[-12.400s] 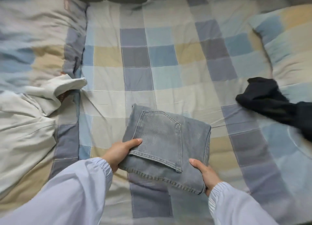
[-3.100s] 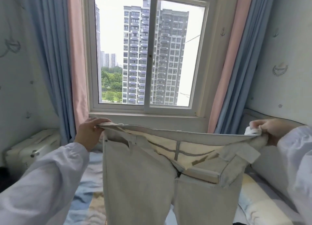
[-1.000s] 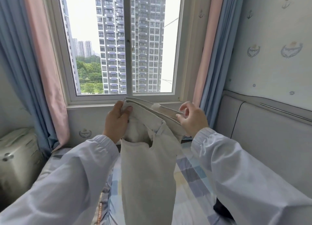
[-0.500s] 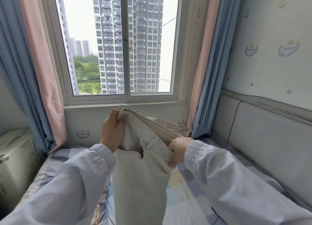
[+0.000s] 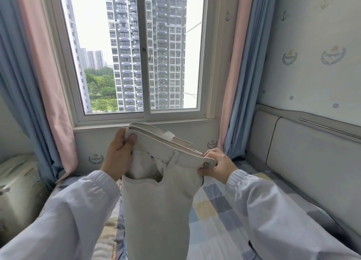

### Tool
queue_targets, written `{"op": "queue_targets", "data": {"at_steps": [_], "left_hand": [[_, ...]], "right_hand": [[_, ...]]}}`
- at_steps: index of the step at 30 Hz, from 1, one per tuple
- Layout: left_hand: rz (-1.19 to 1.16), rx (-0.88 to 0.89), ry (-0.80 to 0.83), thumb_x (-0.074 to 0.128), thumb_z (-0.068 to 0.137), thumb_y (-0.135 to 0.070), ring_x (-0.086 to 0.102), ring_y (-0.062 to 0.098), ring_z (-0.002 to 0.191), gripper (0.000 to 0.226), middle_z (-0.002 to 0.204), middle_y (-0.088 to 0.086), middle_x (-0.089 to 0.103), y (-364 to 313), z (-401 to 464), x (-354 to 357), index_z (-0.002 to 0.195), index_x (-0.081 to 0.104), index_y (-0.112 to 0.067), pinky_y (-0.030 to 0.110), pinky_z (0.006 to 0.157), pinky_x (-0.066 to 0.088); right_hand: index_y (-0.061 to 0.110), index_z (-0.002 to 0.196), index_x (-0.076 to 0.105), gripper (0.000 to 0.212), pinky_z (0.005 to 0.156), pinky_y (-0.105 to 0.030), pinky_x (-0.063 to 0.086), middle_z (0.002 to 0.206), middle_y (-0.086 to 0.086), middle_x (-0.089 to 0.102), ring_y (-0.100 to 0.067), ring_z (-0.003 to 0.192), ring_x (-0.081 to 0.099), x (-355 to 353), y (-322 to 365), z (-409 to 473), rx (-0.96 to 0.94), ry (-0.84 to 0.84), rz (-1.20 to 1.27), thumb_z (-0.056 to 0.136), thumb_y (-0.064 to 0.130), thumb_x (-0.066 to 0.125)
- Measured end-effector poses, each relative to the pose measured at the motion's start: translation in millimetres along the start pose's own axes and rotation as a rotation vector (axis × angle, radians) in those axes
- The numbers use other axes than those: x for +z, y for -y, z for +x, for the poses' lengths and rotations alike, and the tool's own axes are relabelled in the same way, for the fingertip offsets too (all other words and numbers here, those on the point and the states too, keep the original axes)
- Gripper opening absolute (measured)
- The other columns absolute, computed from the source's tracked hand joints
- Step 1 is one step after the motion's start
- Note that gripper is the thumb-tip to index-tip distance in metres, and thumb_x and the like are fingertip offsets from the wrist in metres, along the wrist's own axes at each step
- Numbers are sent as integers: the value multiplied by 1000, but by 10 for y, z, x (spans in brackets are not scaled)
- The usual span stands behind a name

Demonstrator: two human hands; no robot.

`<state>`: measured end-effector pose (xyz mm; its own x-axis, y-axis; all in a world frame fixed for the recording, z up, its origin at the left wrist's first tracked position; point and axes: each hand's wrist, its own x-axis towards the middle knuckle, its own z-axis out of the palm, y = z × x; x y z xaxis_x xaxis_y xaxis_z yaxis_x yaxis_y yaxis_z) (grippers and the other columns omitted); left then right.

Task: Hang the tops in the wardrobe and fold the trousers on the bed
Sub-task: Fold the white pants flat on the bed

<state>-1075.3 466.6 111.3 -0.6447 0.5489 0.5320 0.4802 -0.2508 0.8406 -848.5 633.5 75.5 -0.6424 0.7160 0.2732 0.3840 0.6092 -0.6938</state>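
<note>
Trousers [image 5: 156, 205] of pale cream cloth hang in the air above the bed [image 5: 220, 207], doubled leg on leg. A moment ago the waistband was stretched wide between the hands; half a second back the right one gripped lower, on the cloth under the band. Now it has come up to the buttoned end. The halving looks done, so laying them flat to fold shorter is likely next. Behind stands a window [image 5: 136, 54] with pink and blue curtains, a padded headboard [image 5: 312, 162] along the bed's right edge, checked bedding below. The left hand [image 5: 119, 154] grips the far end of the waistband, thumb on top; the right hand [image 5: 218, 167] pinches the near end.
</note>
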Motion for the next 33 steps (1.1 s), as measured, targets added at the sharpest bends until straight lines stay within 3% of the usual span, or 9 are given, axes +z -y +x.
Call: {"op": "queue_targets", "data": {"at_steps": [4,10,16,18,20,23,26,28,33], "left_hand": [[-52,24,4,42,97,-2,37,-4,44,33,45,-20,43,-78,-20,-15,69,34,-18,9,46,32],[-1,15,-15,43,97,-6,37,-4,47,28,64,-2,38,-90,-67,-170,72,39,-17,10,49,33],[-24,-7,-93,44,97,-7,37,-3,46,30,60,-7,40,-170,-58,-280,70,39,-18,13,47,34],[-3,-5,-106,44,97,-9,38,-3,48,25,64,-4,41,-186,-63,-301,73,42,-18,13,49,35],[25,-2,-144,44,97,-11,40,1,53,22,67,-1,42,-191,-55,-323,77,44,-17,15,51,36],[103,-19,-150,44,97,-13,38,10,59,24,66,-1,39,-181,31,-356,74,40,-18,20,53,34],[256,-16,-110,42,97,-17,41,18,67,25,66,0,40,-383,335,-370,73,38,-20,24,54,34],[312,41,-131,38,97,-19,49,21,77,12,77,4,50,-740,710,-377,88,46,-15,26,61,42],[49,512,-449,42,90,-19,56,-2,73,19,82,-13,54,-2113,1338,-386,109,40,-22,19,72,48]], "right_hand": [[19,118,45,61,70,-15,49,102,0,60,-11,91,58,151,-13,94,200,155,521,70,-1,77],[13,85,63,27,57,-11,48,68,8,67,-6,65,63,269,28,155,165,161,567,76,-13,65],[0,93,65,39,71,-29,55,83,-8,71,-25,82,65,366,128,180,189,153,1059,54,4,73],[6,88,68,57,70,-29,56,83,-6,73,-22,80,68,387,155,148,146,98,1021,41,28,91],[15,83,69,55,77,-35,54,81,-4,71,-22,80,66,384,190,133,126,14,845,43,47,88],[23,79,66,7,80,-39,49,79,-7,65,-25,82,58,221,337,233,66,-62,585,79,24,73],[22,84,65,5,73,-32,47,85,-7,63,-21,82,58,-159,715,414,-2,-57,349,83,24,69],[19,100,66,17,71,-25,43,89,-1,61,-17,83,56,-573,1163,598,-61,-148,211,86,29,65],[12,108,62,32,80,-33,50,103,-10,67,-27,94,63,-1705,2433,849,-354,-695,-2,89,36,54]]}}
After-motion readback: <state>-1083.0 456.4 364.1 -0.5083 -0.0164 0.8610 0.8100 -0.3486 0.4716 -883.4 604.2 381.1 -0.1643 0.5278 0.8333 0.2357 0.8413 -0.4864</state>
